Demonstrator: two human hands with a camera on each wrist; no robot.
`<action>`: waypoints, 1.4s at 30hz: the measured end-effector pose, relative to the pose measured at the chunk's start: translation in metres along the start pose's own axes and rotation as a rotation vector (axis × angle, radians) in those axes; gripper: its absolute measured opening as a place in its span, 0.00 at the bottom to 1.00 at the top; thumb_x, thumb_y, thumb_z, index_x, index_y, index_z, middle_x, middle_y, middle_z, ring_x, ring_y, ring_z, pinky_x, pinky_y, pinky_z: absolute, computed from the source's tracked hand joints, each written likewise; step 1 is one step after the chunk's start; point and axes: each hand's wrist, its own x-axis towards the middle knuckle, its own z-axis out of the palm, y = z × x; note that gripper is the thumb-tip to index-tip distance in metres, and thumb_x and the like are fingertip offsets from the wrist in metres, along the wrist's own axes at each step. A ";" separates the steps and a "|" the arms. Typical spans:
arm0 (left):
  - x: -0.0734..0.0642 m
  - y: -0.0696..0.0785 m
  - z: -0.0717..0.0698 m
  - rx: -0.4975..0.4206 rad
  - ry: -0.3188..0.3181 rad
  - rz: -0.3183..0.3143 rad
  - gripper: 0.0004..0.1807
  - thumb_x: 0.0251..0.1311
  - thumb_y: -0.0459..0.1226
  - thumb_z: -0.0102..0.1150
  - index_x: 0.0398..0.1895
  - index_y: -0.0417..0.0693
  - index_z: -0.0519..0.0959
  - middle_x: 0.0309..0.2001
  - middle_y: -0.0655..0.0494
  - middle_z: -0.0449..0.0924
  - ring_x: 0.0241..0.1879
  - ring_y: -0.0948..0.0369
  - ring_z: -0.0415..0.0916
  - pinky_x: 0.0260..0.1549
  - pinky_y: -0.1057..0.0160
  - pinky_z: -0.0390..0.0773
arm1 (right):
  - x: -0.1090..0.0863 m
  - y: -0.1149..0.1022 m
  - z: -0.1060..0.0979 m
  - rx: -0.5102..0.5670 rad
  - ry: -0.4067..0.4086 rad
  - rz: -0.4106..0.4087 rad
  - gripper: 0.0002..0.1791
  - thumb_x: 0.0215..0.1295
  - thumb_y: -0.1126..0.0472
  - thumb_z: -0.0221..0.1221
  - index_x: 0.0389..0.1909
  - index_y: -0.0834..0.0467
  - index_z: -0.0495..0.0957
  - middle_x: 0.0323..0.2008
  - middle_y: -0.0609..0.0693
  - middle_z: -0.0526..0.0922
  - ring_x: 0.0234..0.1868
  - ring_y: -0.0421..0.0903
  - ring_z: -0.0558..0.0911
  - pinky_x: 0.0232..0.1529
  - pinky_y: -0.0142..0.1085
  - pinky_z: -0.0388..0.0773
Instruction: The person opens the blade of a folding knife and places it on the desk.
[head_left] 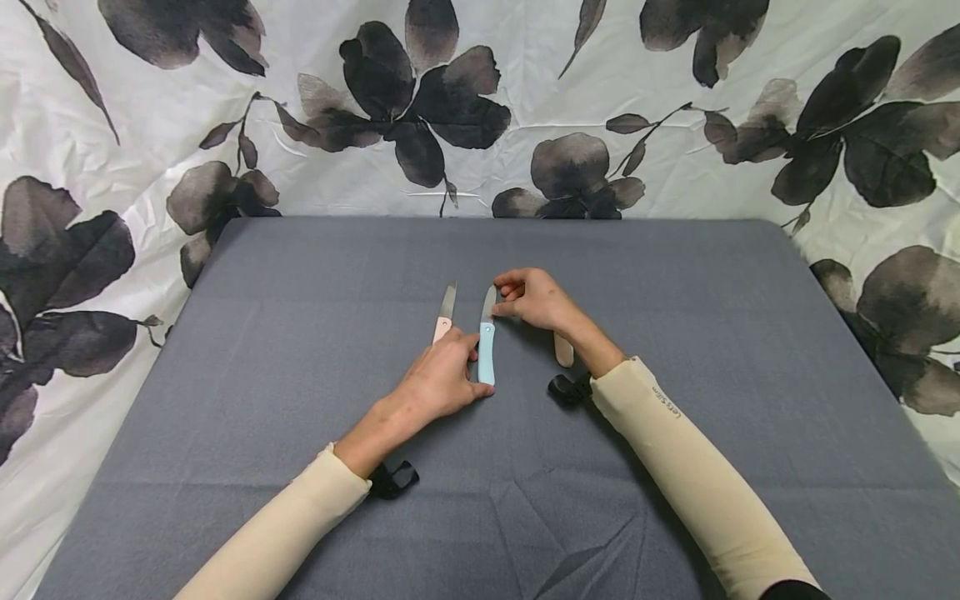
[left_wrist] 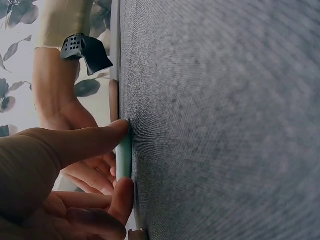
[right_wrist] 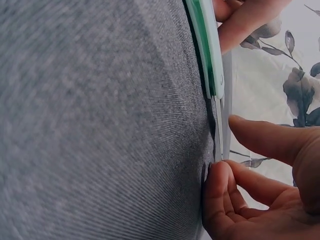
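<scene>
A folding knife (head_left: 487, 350) with a light blue handle lies on the grey cloth, its blade pointing away from me. My left hand (head_left: 442, 375) holds its handle, thumb at the near end and a finger at the left side. At the blade's tip is my right hand (head_left: 534, 298), fingers bent and fingertips touching it, with the thumb (right_wrist: 250, 132) apart from them beside the blade. Left of it lies a pink-handled knife (head_left: 447, 312), its lower handle hidden behind my left hand. A beige handle-like piece (head_left: 563, 350) shows below my right wrist, partly covered by it.
The grey cloth-covered table (head_left: 300, 275) has creases (head_left: 570, 542) near its front. Behind it hangs a white curtain (head_left: 540, 92) with dark flowers. Black wrist cameras (head_left: 395, 481) sit under both forearms, close over the cloth.
</scene>
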 end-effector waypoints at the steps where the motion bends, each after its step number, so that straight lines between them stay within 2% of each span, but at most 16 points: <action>1: 0.000 0.000 -0.001 0.004 -0.002 0.001 0.34 0.54 0.42 0.80 0.62 0.39 0.78 0.48 0.47 0.77 0.31 0.62 0.74 0.34 0.63 0.77 | 0.000 0.000 0.000 -0.003 -0.004 -0.002 0.28 0.67 0.65 0.68 0.67 0.67 0.76 0.52 0.62 0.81 0.49 0.53 0.78 0.40 0.33 0.73; 6: 0.001 -0.001 -0.003 0.006 -0.015 -0.001 0.35 0.55 0.43 0.80 0.63 0.39 0.77 0.47 0.48 0.76 0.31 0.62 0.73 0.32 0.64 0.76 | 0.001 -0.002 -0.002 0.007 -0.024 0.001 0.29 0.68 0.65 0.67 0.68 0.67 0.75 0.50 0.61 0.81 0.46 0.51 0.78 0.36 0.32 0.73; 12: 0.002 -0.003 -0.007 -0.001 -0.019 -0.004 0.36 0.54 0.44 0.80 0.64 0.40 0.77 0.47 0.48 0.75 0.31 0.61 0.72 0.32 0.64 0.75 | -0.002 -0.004 -0.009 0.031 -0.005 0.036 0.29 0.68 0.64 0.65 0.69 0.66 0.75 0.50 0.60 0.82 0.44 0.50 0.80 0.37 0.32 0.75; 16: 0.002 -0.001 -0.008 -0.013 0.005 -0.007 0.39 0.55 0.46 0.79 0.67 0.40 0.74 0.47 0.50 0.75 0.31 0.60 0.71 0.32 0.63 0.75 | -0.005 -0.004 -0.017 0.017 0.026 0.028 0.26 0.70 0.63 0.64 0.67 0.63 0.77 0.50 0.59 0.82 0.45 0.51 0.81 0.38 0.33 0.76; 20: 0.003 0.003 -0.008 -0.044 0.057 -0.008 0.41 0.59 0.47 0.76 0.72 0.42 0.71 0.47 0.52 0.74 0.32 0.61 0.71 0.33 0.63 0.76 | -0.010 -0.003 -0.027 0.004 0.063 0.008 0.23 0.71 0.62 0.64 0.65 0.62 0.79 0.51 0.59 0.83 0.47 0.53 0.81 0.42 0.35 0.77; 25: 0.007 0.010 -0.007 -0.056 0.111 0.048 0.33 0.65 0.43 0.72 0.71 0.44 0.74 0.48 0.52 0.74 0.34 0.62 0.72 0.35 0.63 0.76 | -0.017 0.003 -0.038 -0.031 0.089 0.016 0.20 0.72 0.61 0.63 0.63 0.62 0.80 0.51 0.61 0.83 0.49 0.55 0.81 0.47 0.38 0.76; 29: 0.009 0.016 -0.003 -0.041 0.129 0.111 0.28 0.66 0.41 0.70 0.67 0.45 0.77 0.48 0.51 0.77 0.38 0.61 0.75 0.37 0.62 0.77 | -0.027 0.012 -0.046 -0.066 0.094 0.057 0.19 0.73 0.60 0.63 0.62 0.62 0.80 0.51 0.61 0.82 0.49 0.55 0.81 0.47 0.40 0.75; 36: 0.013 0.029 0.008 -0.043 0.107 0.161 0.25 0.67 0.40 0.69 0.65 0.43 0.79 0.48 0.50 0.77 0.43 0.58 0.77 0.45 0.58 0.80 | -0.041 0.025 -0.058 -0.108 0.083 0.114 0.19 0.73 0.60 0.63 0.61 0.62 0.80 0.52 0.62 0.81 0.51 0.56 0.79 0.45 0.40 0.75; 42: 0.017 0.042 0.019 0.000 0.046 0.153 0.26 0.70 0.42 0.66 0.67 0.44 0.77 0.54 0.49 0.77 0.48 0.56 0.79 0.51 0.56 0.82 | -0.045 0.031 -0.060 -0.140 0.062 0.131 0.20 0.73 0.60 0.63 0.62 0.62 0.79 0.53 0.62 0.80 0.50 0.56 0.78 0.41 0.39 0.76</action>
